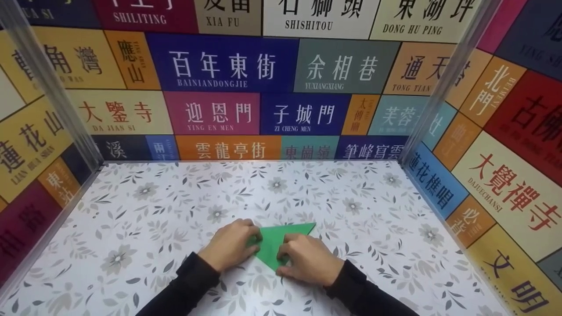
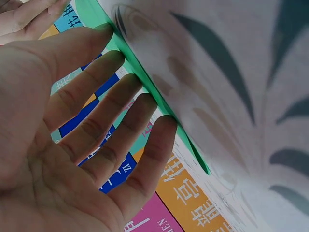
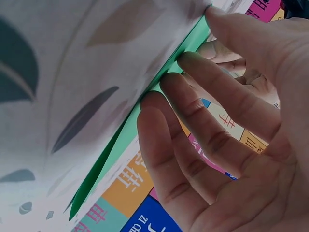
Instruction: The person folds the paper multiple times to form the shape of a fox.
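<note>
A green sheet of paper point(image 1: 273, 240), folded into a triangle, lies on the patterned tabletop between both hands. One pointed corner reaches out to the far right, and another points toward the person. My left hand point(image 1: 232, 245) rests its fingertips on the paper's left part. My right hand point(image 1: 309, 260) presses near the front corner and lower right edge. In the left wrist view, relaxed fingers and thumb line up along the paper's edge point(image 2: 189, 141). The right wrist view shows fingertips along the green edge point(image 3: 102, 169), where two layers stand slightly apart.
The tabletop point(image 1: 175, 210) carries a grey leaf and flower print. Behind it rises a wall of coloured sign panels point(image 1: 221, 63), with similar panels on the left and right sides. Clear corner strips point(image 1: 61, 87) join the walls.
</note>
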The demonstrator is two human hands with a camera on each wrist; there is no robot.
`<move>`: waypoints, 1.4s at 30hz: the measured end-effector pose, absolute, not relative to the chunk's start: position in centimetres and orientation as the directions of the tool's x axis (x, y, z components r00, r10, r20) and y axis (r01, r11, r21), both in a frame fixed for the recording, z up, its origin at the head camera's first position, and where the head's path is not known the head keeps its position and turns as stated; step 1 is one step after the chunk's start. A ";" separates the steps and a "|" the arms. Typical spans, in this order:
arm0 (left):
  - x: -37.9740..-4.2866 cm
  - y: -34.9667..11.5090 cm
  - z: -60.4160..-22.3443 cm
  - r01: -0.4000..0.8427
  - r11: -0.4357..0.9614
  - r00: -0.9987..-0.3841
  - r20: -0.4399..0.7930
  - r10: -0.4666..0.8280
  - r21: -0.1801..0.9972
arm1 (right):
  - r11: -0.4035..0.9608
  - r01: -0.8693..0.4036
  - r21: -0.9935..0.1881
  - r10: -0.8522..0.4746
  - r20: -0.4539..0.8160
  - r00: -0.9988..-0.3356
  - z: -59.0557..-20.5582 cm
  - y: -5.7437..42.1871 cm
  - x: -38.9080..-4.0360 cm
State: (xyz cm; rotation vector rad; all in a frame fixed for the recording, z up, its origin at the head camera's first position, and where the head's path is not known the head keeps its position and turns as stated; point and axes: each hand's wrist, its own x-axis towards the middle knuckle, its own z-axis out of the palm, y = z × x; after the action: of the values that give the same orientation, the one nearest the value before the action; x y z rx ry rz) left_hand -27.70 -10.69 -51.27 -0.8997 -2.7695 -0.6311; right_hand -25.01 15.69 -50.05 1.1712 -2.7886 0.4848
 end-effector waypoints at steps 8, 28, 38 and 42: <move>-27.7 -10.9 -51.2 0.594 0.734 -0.804 0.274 0.527 0.330 | 0.653 -0.734 -0.190 -0.695 0.235 -0.679 -50.3 15.4 -24.9; -27.8 -10.6 -51.2 0.577 0.742 -0.817 0.253 0.519 0.341 | 0.680 -0.718 -0.148 -0.679 0.240 -0.694 -50.7 15.1 -25.1; -27.9 -10.7 -51.5 0.589 0.741 -0.807 0.273 0.523 0.323 | 0.635 -0.710 -0.303 -0.682 0.210 -0.700 -50.4 15.2 -25.2; -27.9 -10.8 -51.5 0.597 0.737 -0.801 0.284 0.527 0.316 | 0.625 -0.697 -0.352 -0.675 0.205 -0.709 -50.4 15.2 -25.3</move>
State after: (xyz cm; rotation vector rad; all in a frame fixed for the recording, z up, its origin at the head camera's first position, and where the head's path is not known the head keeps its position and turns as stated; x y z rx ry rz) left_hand -27.91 -10.80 -51.47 -0.9014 -2.7615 -0.5929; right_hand -25.31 15.22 -50.36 1.1758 -2.7833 0.6385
